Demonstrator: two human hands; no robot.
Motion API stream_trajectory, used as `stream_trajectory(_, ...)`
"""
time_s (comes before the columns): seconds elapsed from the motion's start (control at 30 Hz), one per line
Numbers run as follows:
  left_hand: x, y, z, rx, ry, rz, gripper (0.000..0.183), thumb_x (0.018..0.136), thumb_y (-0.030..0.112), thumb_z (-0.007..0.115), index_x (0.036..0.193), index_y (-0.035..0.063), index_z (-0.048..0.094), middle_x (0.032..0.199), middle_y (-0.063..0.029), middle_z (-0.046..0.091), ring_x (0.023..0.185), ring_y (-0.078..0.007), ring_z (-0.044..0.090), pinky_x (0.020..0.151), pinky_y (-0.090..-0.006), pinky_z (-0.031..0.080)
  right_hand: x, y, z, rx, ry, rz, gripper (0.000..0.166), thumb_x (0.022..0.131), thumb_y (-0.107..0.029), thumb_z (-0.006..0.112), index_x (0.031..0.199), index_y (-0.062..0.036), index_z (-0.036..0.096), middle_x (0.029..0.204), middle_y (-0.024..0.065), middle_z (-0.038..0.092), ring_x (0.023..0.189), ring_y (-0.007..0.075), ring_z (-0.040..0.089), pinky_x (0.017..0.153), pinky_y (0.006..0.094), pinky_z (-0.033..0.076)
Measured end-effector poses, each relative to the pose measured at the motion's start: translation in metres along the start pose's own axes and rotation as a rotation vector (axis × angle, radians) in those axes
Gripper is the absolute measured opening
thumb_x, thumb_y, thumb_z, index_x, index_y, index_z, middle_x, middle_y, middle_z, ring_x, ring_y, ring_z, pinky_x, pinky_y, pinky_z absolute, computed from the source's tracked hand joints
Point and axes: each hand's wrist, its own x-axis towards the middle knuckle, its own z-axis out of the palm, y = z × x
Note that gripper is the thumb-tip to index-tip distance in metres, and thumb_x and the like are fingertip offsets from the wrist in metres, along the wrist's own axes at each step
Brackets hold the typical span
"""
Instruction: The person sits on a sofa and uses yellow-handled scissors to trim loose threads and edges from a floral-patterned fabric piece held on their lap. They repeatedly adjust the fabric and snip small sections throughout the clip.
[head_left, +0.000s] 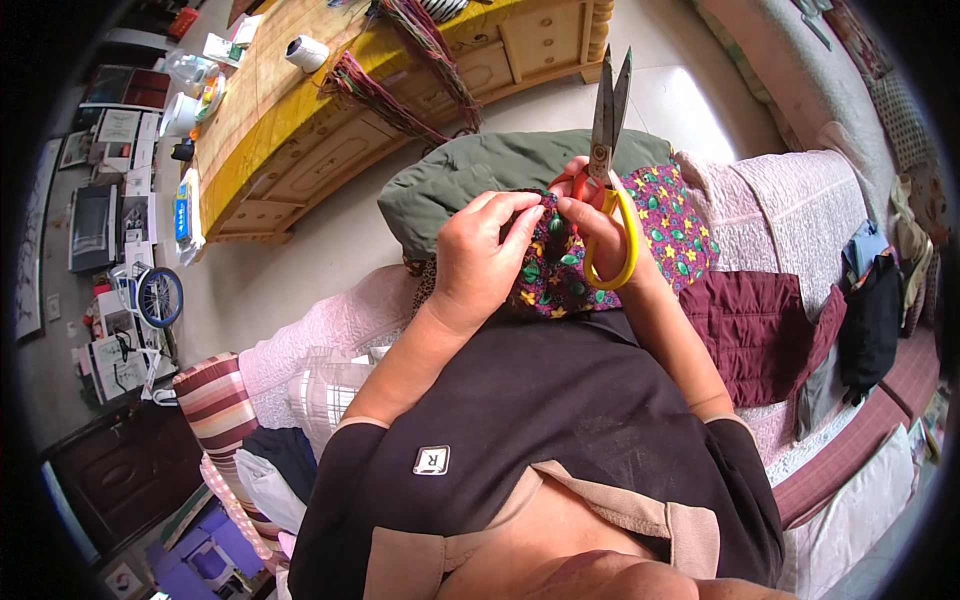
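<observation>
My left hand (480, 244) pinches the edge of a floral-print cloth (679, 225), purple with yellow flowers and green shapes. Close beside it, my right hand (600, 229) grips the same edge between thumb and finger. A pair of scissors (602, 150) also sits in my right hand, one handle loop yellow and the other red. Its blades point away from me and stand slightly apart. Beyond the floral cloth, a dark green cloth (480, 165) lies bunched over my lap. My fingers hide whatever small detail they pinch.
A wooden table (300, 172) with a yellow cover stands ahead to the left. On it are a thread spool (306, 54) and bundles of coloured threads (375, 90). To my right, a maroon quilted garment (742, 330) lies on the pink quilted sofa cover (780, 202). A small bicycle (154, 296) stands far left.
</observation>
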Motion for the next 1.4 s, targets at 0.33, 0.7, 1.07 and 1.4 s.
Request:
stream_trajectory(0.33,0.001,0.001,0.0,0.261,-0.022,0.083,0.011,0.083,0.003,0.07,0.092,0.0025,0.064,0.086,-0.0133,0.068,0.076,-0.0285,0.068,0.067,-0.0343,0.053,-0.002,-0.003,0.007,-0.096,0.016,-0.06,0.034,0.088,-0.006,0.067,0.118,-0.0034,0.052,0.098,0.006,0.064,0.087,0.0108,0.059,0.074,0.0251,0.049)
stream_trajectory(0.7,0.009,-0.031,-0.02,0.25,0.161,0.012,0.008,0.086,0.001,0.068,0.092,0.0,0.063,0.082,-0.0046,0.067,0.067,-0.0095,0.06,0.061,-0.0254,0.048,0.001,0.003,0.005,-0.006,0.079,0.02,0.036,0.087,-0.007,0.068,0.12,-0.0027,0.053,0.097,0.0047,0.063,0.091,0.0111,0.059,0.082,0.0263,0.047)
stream_trajectory(1.07,0.006,-0.007,-0.001,-0.021,0.008,-0.102,0.01,0.09,0.007,0.069,0.095,-0.0006,0.065,0.075,-0.0026,0.059,0.064,-0.0069,0.05,0.059,-0.0229,0.042,0.002,0.006,0.001,-0.028,0.062,0.036,0.037,0.087,-0.007,0.068,0.121,-0.002,0.053,0.098,0.0051,0.063,0.093,0.0128,0.06,0.085,0.0272,0.047)
stream_trajectory(1.4,0.003,-0.012,0.0,0.195,-0.009,0.099,0.012,0.082,0.002,0.07,0.094,0.0018,0.067,0.087,-0.0131,0.067,0.077,-0.0262,0.068,0.069,-0.0322,0.053,0.001,0.008,-0.001,-0.031,0.071,0.016,0.036,0.087,-0.007,0.068,0.12,-0.0021,0.053,0.099,0.006,0.063,0.094,0.0131,0.06,0.085,0.0276,0.048)
